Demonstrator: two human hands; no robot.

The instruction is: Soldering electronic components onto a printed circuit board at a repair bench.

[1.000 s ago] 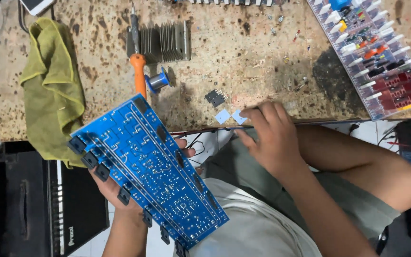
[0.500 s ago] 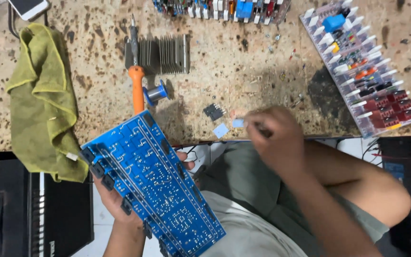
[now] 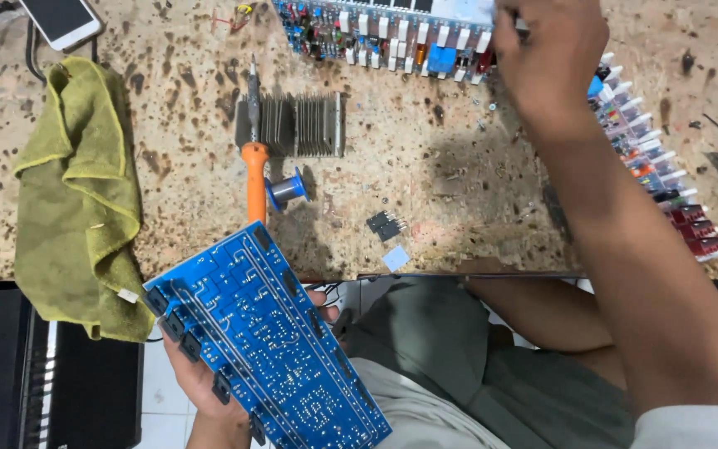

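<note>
Blue circuit board [image 3: 268,341] sat tilted in my left hand [image 3: 201,378], fingers wrapped under its edge, hanging off the near edge of the speckled workbench [image 3: 459,183]. My right hand [image 3: 546,50] was up at the far edge, over the long populated board [image 3: 384,37]; whether it gripped anything I could not tell. Between them lay open bench, with only a small black part [image 3: 386,224] and a pale square pad [image 3: 395,259]. Soldering iron [image 3: 255,166] and green cloth [image 3: 85,199] lay to the left.

Right hand [image 3: 546,58]: fingertips cut off by the top edge, grasp indeterminable. Left hand [image 3: 201,378]: largely hidden beneath the blue circuit board [image 3: 263,341], whose lower corner leaves the frame. Phone [image 3: 60,18]: cropped at top. Component tray [image 3: 666,183]: partly hidden by the forearm.
</note>
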